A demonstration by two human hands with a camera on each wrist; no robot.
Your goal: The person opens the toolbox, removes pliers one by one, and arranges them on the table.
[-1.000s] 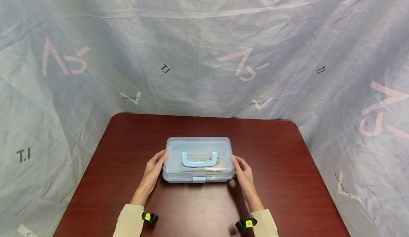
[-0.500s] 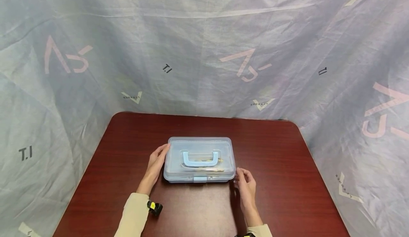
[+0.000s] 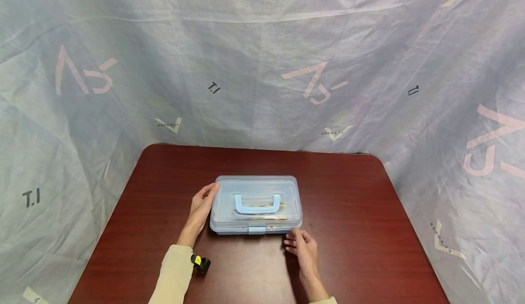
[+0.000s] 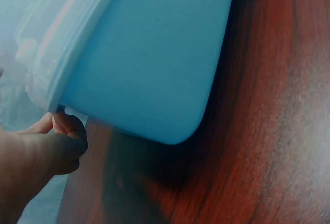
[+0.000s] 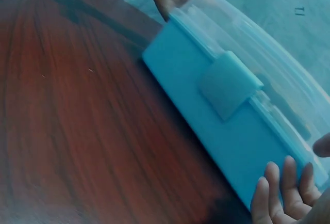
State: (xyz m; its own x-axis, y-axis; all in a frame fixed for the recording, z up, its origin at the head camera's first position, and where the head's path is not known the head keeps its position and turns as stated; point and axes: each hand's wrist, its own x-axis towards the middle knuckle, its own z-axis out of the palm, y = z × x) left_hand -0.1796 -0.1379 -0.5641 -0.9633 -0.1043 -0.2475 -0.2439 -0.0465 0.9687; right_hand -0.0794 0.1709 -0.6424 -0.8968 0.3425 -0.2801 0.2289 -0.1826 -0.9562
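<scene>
A plastic tool box (image 3: 229, 185) with a clear lid and a light blue base sits on the table, lid down. Its blue handle (image 3: 257, 210) lies folded on top, and a blue latch (image 3: 257, 230) is at the front middle. My left hand (image 3: 200, 210) holds the box's left side, with fingertips at the lid's rim (image 4: 62, 84). Beside the front right corner is my right hand (image 3: 304, 248), fingers spread and slightly bent, gripping nothing; whether a fingertip touches the box I cannot tell. Small yellowish items inside show dimly through the lid.
The dark red wooden table (image 3: 361, 213) has rounded far corners. Grey printed cloth (image 3: 254, 67) hangs behind it and along both sides. A black wrist camera (image 3: 201, 264) is strapped to the left wrist.
My right hand has left the box's right side and come down and inward to the front right corner. The left hand stays at the left side, slightly farther up.
</scene>
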